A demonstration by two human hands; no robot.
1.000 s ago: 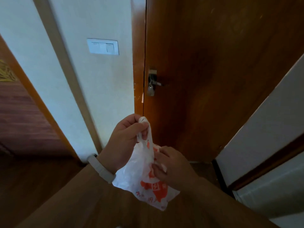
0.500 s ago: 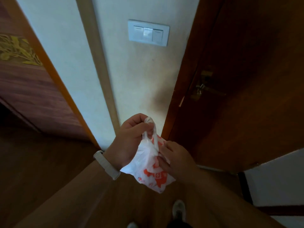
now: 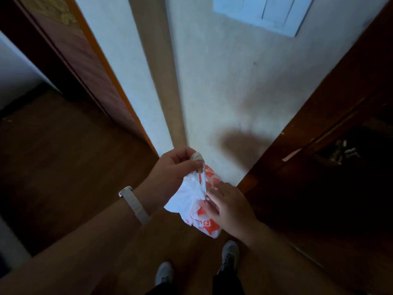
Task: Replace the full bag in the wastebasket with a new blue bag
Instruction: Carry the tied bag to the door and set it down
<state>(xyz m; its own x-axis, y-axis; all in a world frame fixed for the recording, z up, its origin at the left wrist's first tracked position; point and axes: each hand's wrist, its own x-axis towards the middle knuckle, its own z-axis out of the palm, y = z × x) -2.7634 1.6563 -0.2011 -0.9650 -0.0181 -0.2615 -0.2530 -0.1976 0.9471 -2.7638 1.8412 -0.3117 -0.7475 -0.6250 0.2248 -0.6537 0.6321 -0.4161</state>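
A small white plastic bag (image 3: 189, 195) with orange-red print hangs in front of me at waist height. My left hand (image 3: 173, 170), with a white band on its wrist, pinches the bag's twisted top between thumb and fingers. My right hand (image 3: 230, 206) grips the bag's right side lower down, thumb pressed into the plastic. No wastebasket and no blue bag are in view.
A pale wall with a light switch (image 3: 260, 12) stands straight ahead. A dark wooden door (image 3: 331, 167) with a metal handle (image 3: 340, 152) is at the right, another wooden panel (image 3: 70, 58) at the left. My two shoes (image 3: 229, 254) stand on the wooden floor.
The view has swung left and down: the door slid to the right edge, the floor and my shoes came into sight. Both hands kept hold of the bag.
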